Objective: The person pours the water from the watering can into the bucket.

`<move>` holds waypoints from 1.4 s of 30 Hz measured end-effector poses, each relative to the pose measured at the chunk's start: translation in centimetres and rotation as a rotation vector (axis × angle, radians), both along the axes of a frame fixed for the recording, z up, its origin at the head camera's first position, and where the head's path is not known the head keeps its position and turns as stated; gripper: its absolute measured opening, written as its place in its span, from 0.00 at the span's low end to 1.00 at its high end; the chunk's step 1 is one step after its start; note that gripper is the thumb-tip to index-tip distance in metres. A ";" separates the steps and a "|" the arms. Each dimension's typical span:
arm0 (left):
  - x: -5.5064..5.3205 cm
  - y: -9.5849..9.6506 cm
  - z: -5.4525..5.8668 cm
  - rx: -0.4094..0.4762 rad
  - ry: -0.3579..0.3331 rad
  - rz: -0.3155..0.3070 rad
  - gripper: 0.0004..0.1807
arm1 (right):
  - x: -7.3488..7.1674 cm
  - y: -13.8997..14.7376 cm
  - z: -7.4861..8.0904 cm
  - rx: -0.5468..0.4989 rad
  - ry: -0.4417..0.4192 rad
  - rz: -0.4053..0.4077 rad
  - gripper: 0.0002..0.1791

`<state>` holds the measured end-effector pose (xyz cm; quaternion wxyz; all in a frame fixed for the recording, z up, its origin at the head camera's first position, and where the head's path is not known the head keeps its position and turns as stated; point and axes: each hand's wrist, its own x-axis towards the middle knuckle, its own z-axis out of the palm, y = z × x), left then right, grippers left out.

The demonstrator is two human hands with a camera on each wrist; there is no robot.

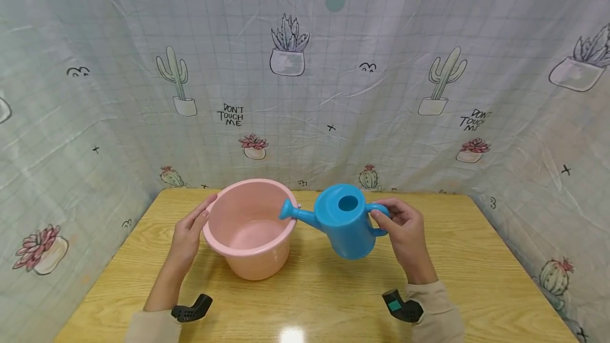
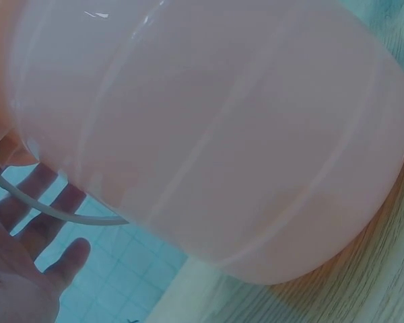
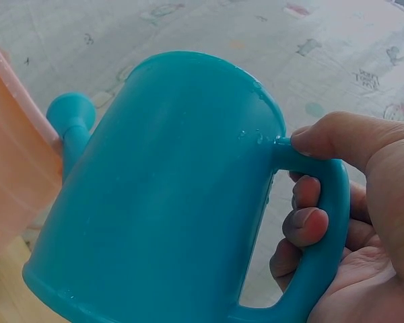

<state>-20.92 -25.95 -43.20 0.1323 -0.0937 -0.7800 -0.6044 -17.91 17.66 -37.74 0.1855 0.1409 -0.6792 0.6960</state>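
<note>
A pink plastic bucket (image 1: 257,266) stands left of the middle of the table. My left hand (image 1: 188,232) rests its extended fingers against the bucket's left rim. In the left wrist view, a thin pale bail handle (image 2: 67,216) curves past those fingers, and the thumb stands free. On the other side, my right hand (image 1: 406,229) grips the handle of a blue watering can (image 1: 350,237), fingers curled through the loop and thumb on top (image 3: 323,138). The can tilts slightly left, and its sprinkler head (image 1: 287,209) overlaps the bucket's right rim. Water drops cling to the can's side.
A wooden table (image 1: 324,300) carries both things. Behind and at both sides hangs a pale cloth (image 1: 333,147) printed with potted plants. Black devices (image 1: 193,308) sit at both wrists, over beige sleeves.
</note>
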 end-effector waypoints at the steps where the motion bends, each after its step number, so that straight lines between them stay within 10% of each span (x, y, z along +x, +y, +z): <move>1: 0.0 0.0 0.0 0.000 -0.001 0.001 0.26 | 0.0 0.0 0.0 -0.003 0.000 0.001 0.10; 42: -0.1 0.0 0.0 -0.004 0.017 0.002 0.26 | 0.0 -0.1 0.2 0.023 -0.004 -0.019 0.10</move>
